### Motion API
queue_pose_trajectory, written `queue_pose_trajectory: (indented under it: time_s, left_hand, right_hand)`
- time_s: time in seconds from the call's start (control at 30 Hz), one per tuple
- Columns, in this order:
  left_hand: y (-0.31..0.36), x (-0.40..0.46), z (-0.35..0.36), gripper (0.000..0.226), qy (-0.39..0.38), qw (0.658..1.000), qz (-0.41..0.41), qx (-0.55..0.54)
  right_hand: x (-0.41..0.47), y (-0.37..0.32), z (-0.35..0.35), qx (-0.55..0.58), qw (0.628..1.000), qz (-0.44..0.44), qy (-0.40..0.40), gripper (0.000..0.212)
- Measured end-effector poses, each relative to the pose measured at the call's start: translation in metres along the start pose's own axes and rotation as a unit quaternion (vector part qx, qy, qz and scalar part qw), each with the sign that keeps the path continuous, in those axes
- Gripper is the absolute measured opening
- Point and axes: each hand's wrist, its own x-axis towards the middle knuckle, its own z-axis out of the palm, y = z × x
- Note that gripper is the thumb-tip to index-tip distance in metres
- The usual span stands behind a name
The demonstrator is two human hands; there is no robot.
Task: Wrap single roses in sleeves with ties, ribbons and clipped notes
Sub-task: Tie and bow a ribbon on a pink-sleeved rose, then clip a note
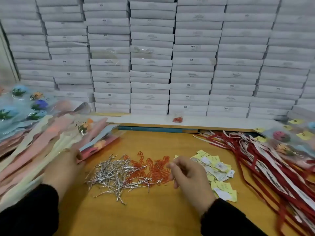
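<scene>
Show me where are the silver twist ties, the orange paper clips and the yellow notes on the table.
silver twist ties [115, 174], head view, middle of the pile
orange paper clips [156, 169], head view, middle of the heap
yellow notes [219, 169], head view, centre of the scattered slips

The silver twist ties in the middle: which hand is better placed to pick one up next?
Probably the right hand. It hovers with curled fingers beside the orange clips, next to the silver twist ties. The left hand rests on the sleeved roses.
</scene>
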Motion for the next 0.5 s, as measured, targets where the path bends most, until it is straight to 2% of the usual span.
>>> queue_pose_trajectory:
  time_s: [0.07,0.1,0.13,0.23,0.33,0.5]
  left_hand:
    - [-0.007,0.004,0.007,0.02,0.024,0.993,0.009,0.113]
    - [-0.015,0.008,0.012,0.023,0.03,0.99,0.015,0.135]
    - [-0.021,0.011,0.016,0.025,0.03,0.989,0.019,0.142]
    - [-0.04,0.02,0.02,0.028,0.041,0.99,0.015,0.137]
    - [-0.055,0.025,0.021,0.032,0.05,0.983,0.026,0.176]
    - [-0.069,0.033,0.028,0.024,0.041,0.983,0.01,0.179]
  right_hand:
    - [-0.002,0.004,0.007,-0.053,0.997,-0.03,-0.037,0.019]
    - [-0.003,0.009,0.011,-0.086,0.994,-0.041,-0.058,0.018]
    - [-0.006,0.012,0.015,-0.112,0.988,-0.062,-0.083,0.018]
    - [0.0,0.015,0.018,-0.089,0.991,-0.051,-0.085,0.017]
    - [0.0,0.013,0.024,-0.082,0.989,-0.064,-0.107,0.016]
    - [0.001,0.01,0.025,-0.071,0.987,-0.069,-0.123,0.017]
